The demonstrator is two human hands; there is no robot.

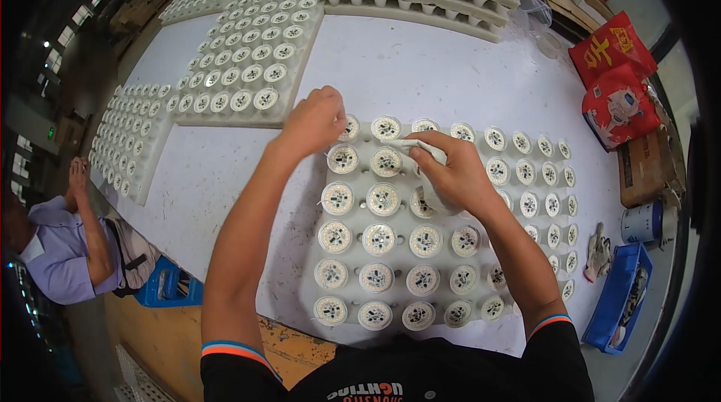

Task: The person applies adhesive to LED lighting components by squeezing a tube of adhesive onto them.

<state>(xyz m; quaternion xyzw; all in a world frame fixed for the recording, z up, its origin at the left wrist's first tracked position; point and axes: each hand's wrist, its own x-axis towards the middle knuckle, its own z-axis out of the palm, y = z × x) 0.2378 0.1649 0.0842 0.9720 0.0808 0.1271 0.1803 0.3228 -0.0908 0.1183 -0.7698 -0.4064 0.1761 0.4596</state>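
Note:
A pale tray point(360, 223) in front of me holds rows of round white lamp pieces with small circuit boards, such as one piece point(378, 238) near its left side. My right hand point(451, 169) is closed on a white pointed tool point(409, 144), whose tip lies above the upper left rows. At the tray's top left corner, my left hand point(317, 120) has its fingers pressed together beside a lamp piece point(348, 128). What the left fingers hold, if anything, is too small to make out.
More filled trays point(289, 94) stand at the back left, and stacked trays point(413, 8) at the back. Red bags point(617, 94), a blue bin point(619, 297) and gloves point(598, 253) are at the right. Another person point(71, 244) sits at the far left.

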